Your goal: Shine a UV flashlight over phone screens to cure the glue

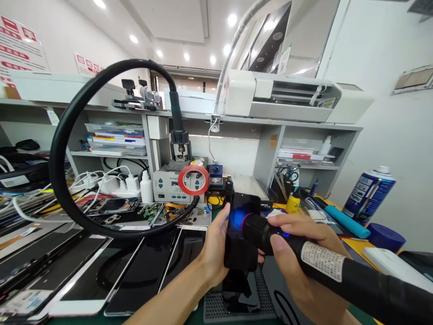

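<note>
My left hand is closed around a black smartphone, held upright above the bench, with the thumb along its left edge. In my right hand is a black flashlight with a white printed label. Its lit head points left at the phone and throws a blue-violet glow on the upper part. Whether the flashlight touches the phone I cannot tell. Below the phone, dark shiny pieces lie on a grey perforated mat.
Several tablets and screens cover the bench at left. A thick black hose loops over them beside a soldering station and red tape roll. A spray can and blue cap stand at right; shelves line the back.
</note>
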Demonstrator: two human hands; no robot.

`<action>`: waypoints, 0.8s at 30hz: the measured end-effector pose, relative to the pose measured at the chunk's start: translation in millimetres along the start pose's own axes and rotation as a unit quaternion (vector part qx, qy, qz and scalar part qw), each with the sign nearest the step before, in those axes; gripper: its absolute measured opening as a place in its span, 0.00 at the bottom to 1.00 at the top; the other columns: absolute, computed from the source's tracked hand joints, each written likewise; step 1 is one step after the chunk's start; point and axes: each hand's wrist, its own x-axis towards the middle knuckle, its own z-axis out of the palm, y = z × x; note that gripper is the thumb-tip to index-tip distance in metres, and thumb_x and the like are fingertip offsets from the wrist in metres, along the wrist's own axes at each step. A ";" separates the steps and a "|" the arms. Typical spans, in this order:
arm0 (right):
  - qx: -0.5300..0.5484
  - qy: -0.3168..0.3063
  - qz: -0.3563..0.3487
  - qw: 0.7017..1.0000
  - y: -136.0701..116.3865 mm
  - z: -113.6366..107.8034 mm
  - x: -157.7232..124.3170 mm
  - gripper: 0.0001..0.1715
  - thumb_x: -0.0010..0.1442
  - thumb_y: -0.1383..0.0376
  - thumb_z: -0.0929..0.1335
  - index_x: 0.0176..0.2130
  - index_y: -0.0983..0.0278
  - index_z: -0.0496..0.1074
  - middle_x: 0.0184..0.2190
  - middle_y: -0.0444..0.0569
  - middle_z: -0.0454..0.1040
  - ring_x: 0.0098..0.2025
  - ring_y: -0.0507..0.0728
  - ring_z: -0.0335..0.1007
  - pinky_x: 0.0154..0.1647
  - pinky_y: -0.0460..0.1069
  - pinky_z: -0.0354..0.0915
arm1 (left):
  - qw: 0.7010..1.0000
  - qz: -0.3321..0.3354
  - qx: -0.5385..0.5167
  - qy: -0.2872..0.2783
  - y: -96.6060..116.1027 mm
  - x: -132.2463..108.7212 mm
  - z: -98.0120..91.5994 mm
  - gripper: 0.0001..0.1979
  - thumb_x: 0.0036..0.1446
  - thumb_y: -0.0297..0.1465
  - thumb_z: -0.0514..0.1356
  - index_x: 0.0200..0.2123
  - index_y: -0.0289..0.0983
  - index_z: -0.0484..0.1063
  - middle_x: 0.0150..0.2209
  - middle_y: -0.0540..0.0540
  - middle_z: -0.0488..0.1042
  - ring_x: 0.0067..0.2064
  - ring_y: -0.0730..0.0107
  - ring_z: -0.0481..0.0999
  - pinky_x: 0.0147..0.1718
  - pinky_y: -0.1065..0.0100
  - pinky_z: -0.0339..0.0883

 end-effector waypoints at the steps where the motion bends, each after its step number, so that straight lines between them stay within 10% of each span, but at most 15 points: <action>1: -0.001 0.005 -0.001 1.000 0.0 -0.5 0.5 0.12 0.58 0.72 0.71 0.41 0.60 0.69 0.39 0.46 0.80 0.44 0.54 0.78 0.46 0.48 0.73 | 1.000 -0.003 0.010 -0.008 -0.3 0.0 -0.9 0.34 0.63 0.55 0.51 0.51 0.31 0.77 0.32 0.37 0.81 0.31 0.54 0.81 0.37 0.57 0.73; 24: -0.034 0.071 0.010 0.997 4.1 -6.2 -1.3 0.11 0.57 0.67 0.72 0.39 0.59 0.68 0.41 0.46 0.79 0.44 0.56 0.78 0.54 0.54 0.70 | 0.998 -0.012 0.058 -0.031 -1.4 -2.9 -0.8 0.39 0.63 0.58 0.46 0.39 0.28 0.81 0.29 0.35 0.80 0.28 0.58 0.79 0.36 0.61 0.71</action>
